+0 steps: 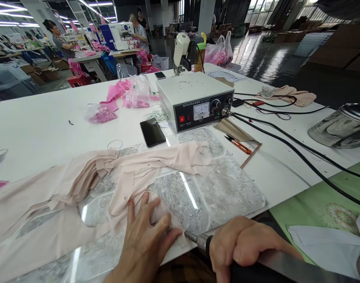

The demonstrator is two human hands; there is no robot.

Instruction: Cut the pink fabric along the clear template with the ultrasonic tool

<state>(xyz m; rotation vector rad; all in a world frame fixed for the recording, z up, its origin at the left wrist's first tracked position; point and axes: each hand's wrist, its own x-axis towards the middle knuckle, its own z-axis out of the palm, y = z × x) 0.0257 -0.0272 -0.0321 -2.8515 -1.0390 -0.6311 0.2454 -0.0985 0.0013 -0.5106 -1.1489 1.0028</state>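
Observation:
My left hand point(147, 236) lies with its fingers spread on a pale pink cut fabric piece point(120, 200), pressing it against the table near the front edge. Wrapped in the fingers of my right hand point(241, 243) is a handheld ultrasonic welder with a dark grip and a metal tip point(191, 236). Its tip touches or nearly touches the fabric's edge beside my left thumb; which, I cannot tell. More pale pink fabric is heaped in a layered stack point(79, 177) to the left. Under the fabric lies a clear sheet point(235, 192) over a grey marbled surface.
A control box point(203, 112) with a dial stands behind the fabric, and black cables point(286, 137) run from it to the right. Close by are a phone point(152, 132), orange thread snips point(239, 144), bagged pink pieces point(101, 113) and a metal canister point(342, 125). Other people sit at machines behind.

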